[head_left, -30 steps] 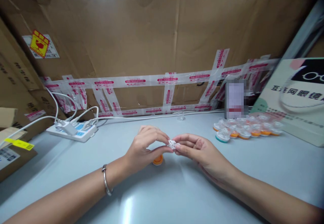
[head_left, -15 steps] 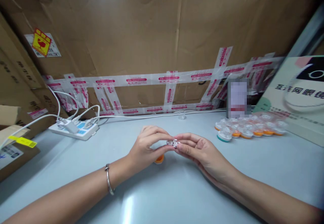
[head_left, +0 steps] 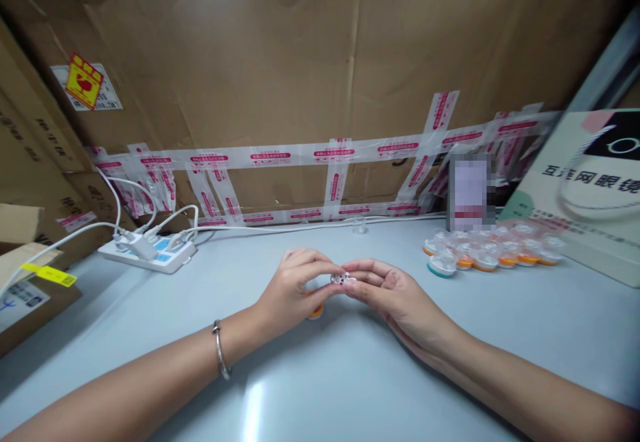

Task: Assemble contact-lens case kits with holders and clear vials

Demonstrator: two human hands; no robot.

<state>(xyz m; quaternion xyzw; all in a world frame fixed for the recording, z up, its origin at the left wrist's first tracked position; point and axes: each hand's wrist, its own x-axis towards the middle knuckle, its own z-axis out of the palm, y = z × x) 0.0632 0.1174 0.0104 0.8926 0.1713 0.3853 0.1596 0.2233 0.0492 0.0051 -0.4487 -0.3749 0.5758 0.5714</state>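
Observation:
Between my two hands, above the middle of the table, is a small white and dark plastic piece (head_left: pixel 343 279) whose exact kind I cannot make out. My left hand (head_left: pixel 295 285) pinches it from the left between thumb and fingers. From the right, the thumb and fingertips of my right hand (head_left: pixel 383 289) close on its other end. Below and behind my left fingers an orange piece (head_left: pixel 316 312) rests on the table, mostly hidden by the hand.
Several clear-topped pieces with orange or teal bases (head_left: pixel 485 255) stand at the right, before a pixelated upright object (head_left: pixel 469 195) and a printed box (head_left: pixel 595 195). A power strip (head_left: pixel 150 252) with cables lies left. A small clear piece (head_left: pixel 359 226) sits near the large carton (head_left: pixel 280 62).
Both hands keep hold of the small white piece, which has turned slightly between the fingertips. My left wrist has shifted a little to the right.

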